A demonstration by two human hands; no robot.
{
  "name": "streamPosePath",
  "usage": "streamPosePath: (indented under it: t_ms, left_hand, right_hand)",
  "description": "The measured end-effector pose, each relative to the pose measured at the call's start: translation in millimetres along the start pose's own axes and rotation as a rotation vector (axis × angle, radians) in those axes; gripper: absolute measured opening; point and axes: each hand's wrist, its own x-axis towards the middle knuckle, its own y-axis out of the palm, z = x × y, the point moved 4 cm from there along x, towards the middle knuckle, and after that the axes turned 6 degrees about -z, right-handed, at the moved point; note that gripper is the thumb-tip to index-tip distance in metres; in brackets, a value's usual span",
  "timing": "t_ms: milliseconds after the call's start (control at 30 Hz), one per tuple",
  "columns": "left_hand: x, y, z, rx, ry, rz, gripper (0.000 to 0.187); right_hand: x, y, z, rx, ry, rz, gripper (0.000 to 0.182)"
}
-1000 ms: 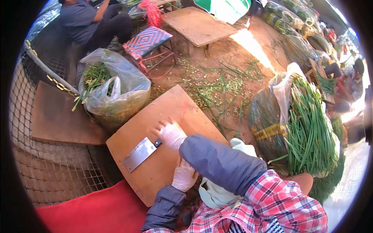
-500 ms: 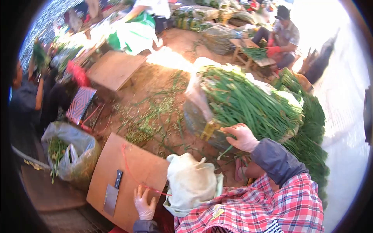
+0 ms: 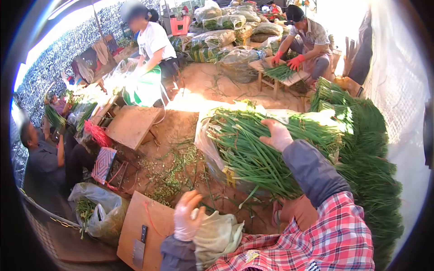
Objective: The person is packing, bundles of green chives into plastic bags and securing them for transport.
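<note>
Change: since half a second ago the right hand [image 3: 276, 134] has gone from the bag's lower front edge up onto the top of the greens, and the left hand [image 3: 187, 217] has lifted off the cutting board [image 3: 149, 226].
Right hand: gloved, centre of the frame, fingers spread and pressed flat onto the bundle of green onions [image 3: 253, 149]; whether they clasp any stalks cannot be told.
Green onions: long stalks lying tightly packed in a clear plastic sack [image 3: 205, 140], centre of the frame, the sack's mouth open toward the right.
Left hand: gloved, lower centre, raised above the board, fingers loosely curled and holding nothing, just beside a pale cloth bundle [image 3: 217, 235].
Cutting board: wooden, lower left, with a cleaver [image 3: 139, 248] lying flat on it near its lower edge.
Scrap bag: clear plastic bag [image 3: 97, 212] at lower left, just beside the board, holding green trimmings.
Loose stacks: more green onions [image 3: 370, 149] heaped unbagged at the right of the frame.
Ground: bare earth strewn with cut green bits [image 3: 174, 174] between board and sack.
Others: a person in red gloves [image 3: 305, 36] at upper right works greens on a low table [image 3: 275, 74]; filled sacks [image 3: 217, 27] stand behind, top centre.
</note>
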Motion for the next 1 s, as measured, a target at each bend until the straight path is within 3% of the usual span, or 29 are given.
streamPosePath:
  t_ms: [100,133,233,367,433,567,767,833,900,933,967,1000]
  left_hand:
    - [36,42,-25,-0.020,0.125,0.066,0.033]
    - [51,54,-27,0.014,0.179,0.092,0.032]
    - [110,94,-17,0.093,0.300,0.144,0.030]
    - [182,148,32,0.187,0.205,0.042,0.039]
    - [193,179,55,0.157,0.132,-0.013,0.047]
    - [171,222,84,0.025,-0.019,-0.070,0.056]
    - [112,207,88,0.098,-0.043,-0.085,0.056]
    - [103,202,87,0.094,-0.047,-0.079,0.057]
    - [94,199,90,0.092,-0.061,-0.068,0.058]
    - [88,198,94,0.091,-0.076,-0.055,0.058]
    - [83,197,97,0.089,-0.094,-0.040,0.058]
    - [83,195,97,0.066,-0.109,-0.016,0.058]
  right_hand:
    - [32,13,-62,-0.159,0.377,0.170,0.069]
    - [34,12,-75,-0.226,0.413,0.228,0.083]
    - [39,18,-95,-0.200,0.480,0.411,0.094]
    - [41,19,-93,-0.172,0.257,0.471,0.102]
    - [34,27,-99,-0.183,0.311,0.431,0.098]
    - [18,23,-87,-0.332,0.346,0.443,0.104]
    - [-19,12,-30,-0.503,0.185,0.318,0.103]
    - [-25,4,-25,-0.338,0.088,0.269,0.095]
    - [-25,-17,-25,-0.220,0.253,0.475,0.084]
    - [-20,-39,-24,-0.152,0.271,0.449,0.069]
    - [-15,-55,-38,-0.073,0.191,0.295,0.058]
    - [-7,-81,-45,-0.118,0.250,0.069,0.050]
